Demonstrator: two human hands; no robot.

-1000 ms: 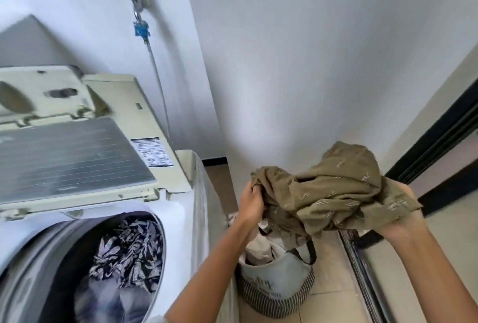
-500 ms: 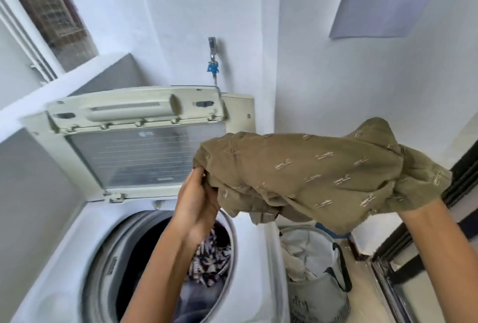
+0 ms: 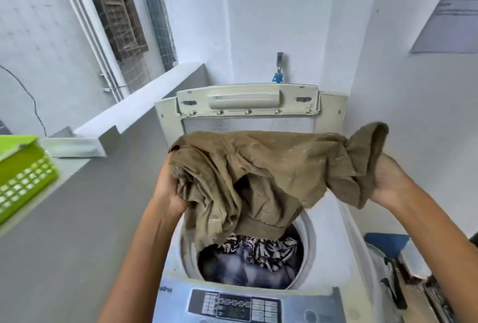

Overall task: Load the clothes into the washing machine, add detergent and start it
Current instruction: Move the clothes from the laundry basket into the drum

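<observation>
Green basket (image 3: 24, 177) sits on the grey ledge at far left, well apart from the work; not involved in this step.

Left hand (image 3: 169, 188) grips the left end of the olive garment (image 3: 266, 167), fingers curled into the bunched cloth, thumb side toward the camera. Judgement: the bunching keeps loose fabric gathered so it drops into the opening rather than draping over the rim.

The garment is stretched between both hands, directly above the drum opening (image 3: 248, 260) of the washing machine (image 3: 333, 240). Its lower folds hang down to the mouth, just above the patterned clothes (image 3: 258, 247) already lying in the drum. Lid (image 3: 248, 100) stands upright at the back, leaving the opening free.

Right hand (image 3: 388, 183) holds the right end with palm turned up; cloth lies over the palm, and the fingers are hidden behind it, so whether they pinch or merely support cannot be told.

Control panel (image 3: 235, 307) lies nearest the camera, untouched. Laundry bag (image 3: 395, 278) stands just right of the machine, partly out of frame.

Judgement: loading step under way; detergent and start not yet done. Next move is likely a release into the drum.
</observation>
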